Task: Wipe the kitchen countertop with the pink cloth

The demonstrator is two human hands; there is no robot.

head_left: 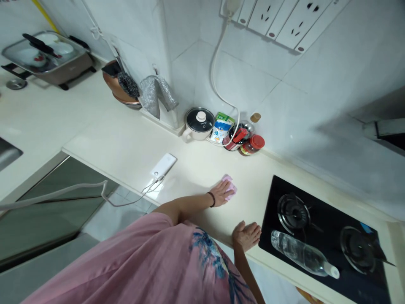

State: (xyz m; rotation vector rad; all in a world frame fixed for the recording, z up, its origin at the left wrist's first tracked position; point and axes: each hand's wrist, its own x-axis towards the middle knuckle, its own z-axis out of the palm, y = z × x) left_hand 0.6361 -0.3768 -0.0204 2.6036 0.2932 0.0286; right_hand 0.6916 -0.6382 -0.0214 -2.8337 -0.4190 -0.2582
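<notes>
Left hand (219,193) lies flat on a pink cloth (233,187) — right hand (247,237), outstretched and empty, beside the stove (325,217).

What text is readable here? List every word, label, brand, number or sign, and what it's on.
"低": large blue character on the white-and-blue packet; its other print is too small or blurred.
Red-lidded jar: label unreadable.
Brown electric pan: faint mark on its side, unreadable.
Red marks at the top-left edge: cut off, unreadable.
No numbers can be read.
</notes>
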